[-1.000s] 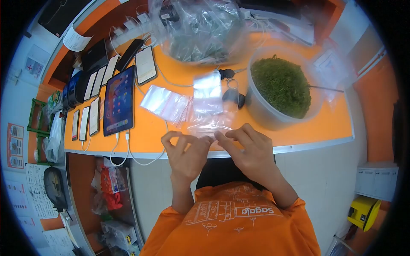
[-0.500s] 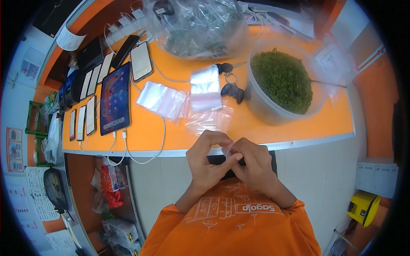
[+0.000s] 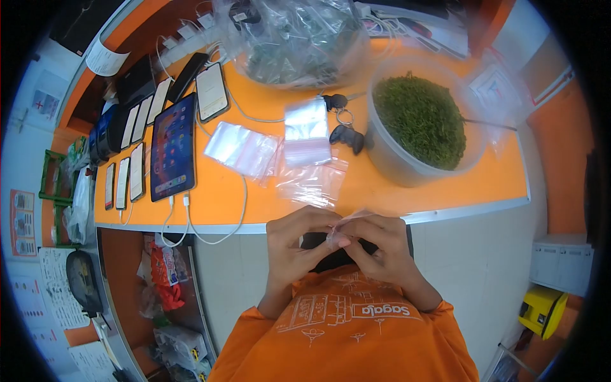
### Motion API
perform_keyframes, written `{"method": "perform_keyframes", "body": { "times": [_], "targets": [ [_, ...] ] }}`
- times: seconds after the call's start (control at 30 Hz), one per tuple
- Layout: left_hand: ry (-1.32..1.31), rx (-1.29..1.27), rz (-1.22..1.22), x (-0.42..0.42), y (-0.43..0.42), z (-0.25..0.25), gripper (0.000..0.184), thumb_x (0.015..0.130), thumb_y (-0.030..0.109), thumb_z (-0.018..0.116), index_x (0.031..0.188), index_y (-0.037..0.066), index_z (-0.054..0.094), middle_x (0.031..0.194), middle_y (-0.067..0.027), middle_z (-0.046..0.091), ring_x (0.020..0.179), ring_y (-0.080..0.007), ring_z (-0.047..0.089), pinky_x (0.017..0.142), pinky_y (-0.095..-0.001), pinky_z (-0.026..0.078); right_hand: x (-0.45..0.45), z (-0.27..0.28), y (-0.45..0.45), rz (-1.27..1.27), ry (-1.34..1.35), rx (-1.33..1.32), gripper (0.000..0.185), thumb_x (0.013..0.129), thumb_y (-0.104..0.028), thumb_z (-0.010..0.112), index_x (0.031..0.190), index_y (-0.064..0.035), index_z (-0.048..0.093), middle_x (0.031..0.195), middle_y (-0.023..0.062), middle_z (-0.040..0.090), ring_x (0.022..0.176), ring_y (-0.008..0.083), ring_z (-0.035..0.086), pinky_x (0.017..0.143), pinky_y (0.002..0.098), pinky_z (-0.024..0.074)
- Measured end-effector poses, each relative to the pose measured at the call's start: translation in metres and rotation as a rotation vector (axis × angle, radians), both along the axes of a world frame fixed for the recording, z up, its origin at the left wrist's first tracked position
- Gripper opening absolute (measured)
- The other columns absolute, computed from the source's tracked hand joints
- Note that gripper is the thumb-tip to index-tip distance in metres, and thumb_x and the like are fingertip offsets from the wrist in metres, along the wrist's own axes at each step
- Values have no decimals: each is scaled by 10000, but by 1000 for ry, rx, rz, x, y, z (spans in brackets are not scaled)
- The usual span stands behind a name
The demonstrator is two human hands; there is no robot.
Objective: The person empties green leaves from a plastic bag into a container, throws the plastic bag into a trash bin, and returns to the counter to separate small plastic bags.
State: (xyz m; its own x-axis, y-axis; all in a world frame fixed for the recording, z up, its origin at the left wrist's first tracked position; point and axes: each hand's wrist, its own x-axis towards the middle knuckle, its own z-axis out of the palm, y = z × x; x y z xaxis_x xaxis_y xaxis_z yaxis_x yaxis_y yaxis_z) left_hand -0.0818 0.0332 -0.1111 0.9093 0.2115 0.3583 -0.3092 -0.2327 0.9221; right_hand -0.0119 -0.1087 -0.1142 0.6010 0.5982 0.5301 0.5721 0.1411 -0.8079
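Note:
My left hand [image 3: 298,247] and my right hand [image 3: 380,245] meet just off the table's front edge, both pinching one small clear plastic bag [image 3: 347,223]. Beyond them on the orange table lie a stack of clear zip bags [image 3: 307,137], a fanned stack of bags [image 3: 238,149] to its left, and loose bags [image 3: 312,183] nearest the edge. A translucent tub [image 3: 407,169] full of green moss [image 3: 420,121] stands at the right, with a thin stick over its rim. Black keys on a ring [image 3: 345,117] lie between tub and bags.
A large clear bag of filled packets [image 3: 302,48] sits at the back. On the left lie a tablet [image 3: 173,149], several phones [image 3: 212,92] and white charging cables [image 3: 244,210]. The table's metal edge [image 3: 458,213] runs in front; an open shelf [image 3: 159,280] is below left.
One second ago my hands were over the loose bags at the table edge. They have come back toward my body with one small bag between them, which now shows above the fingers.

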Motion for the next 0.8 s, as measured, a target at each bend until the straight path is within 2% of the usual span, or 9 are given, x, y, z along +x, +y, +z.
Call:
{"method": "perform_keyframes", "body": {
  "times": [0.1,0.2,0.33,0.43,0.63,0.8],
  "targets": [
    [16,34,-10,-4,4,1,182,679,-29,672,854,-18,627,795,-116,635,725,-176,626,637,-253,501,-2,0,-2,31,126,-32,176,678,43,616,837,-31,635,707,59,601,567,177,540,496,269,413],
    [27,188,91,-9,0,7,176,675,-13,660,847,-8,622,788,-109,626,696,-181,621,616,-253,489,-1,4,1,46,84,2,168,668,38,614,821,-29,625,696,61,583,569,180,540,491,266,410],
    [37,461,237,-11,-9,11,152,688,19,626,836,7,590,770,-96,582,615,-219,583,538,-278,461,-1,1,2,-20,-147,-110,128,666,16,605,785,-31,601,706,76,557,569,193,539,474,269,409],
    [52,500,132,-14,-3,2,133,694,20,599,820,10,558,746,-89,538,571,-246,541,480,-310,425,-2,4,3,0,-234,-163,128,673,-6,604,797,-31,582,703,82,535,559,203,530,461,278,410],
    [-143,739,187,-16,7,-9,95,665,28,597,721,21,522,652,-75,468,493,-211,485,416,-312,376,-9,10,13,-39,-309,-205,121,687,-24,608,790,-6,548,665,73,507,523,206,514,441,294,411],
    [-224,788,326,-23,10,-15,124,664,39,589,628,41,471,570,-67,418,435,-196,434,387,-303,340,-16,1,24,-57,-388,-184,82,697,-41,600,726,-17,528,634,63,500,481,201,509,417,289,408]
  ]
}}
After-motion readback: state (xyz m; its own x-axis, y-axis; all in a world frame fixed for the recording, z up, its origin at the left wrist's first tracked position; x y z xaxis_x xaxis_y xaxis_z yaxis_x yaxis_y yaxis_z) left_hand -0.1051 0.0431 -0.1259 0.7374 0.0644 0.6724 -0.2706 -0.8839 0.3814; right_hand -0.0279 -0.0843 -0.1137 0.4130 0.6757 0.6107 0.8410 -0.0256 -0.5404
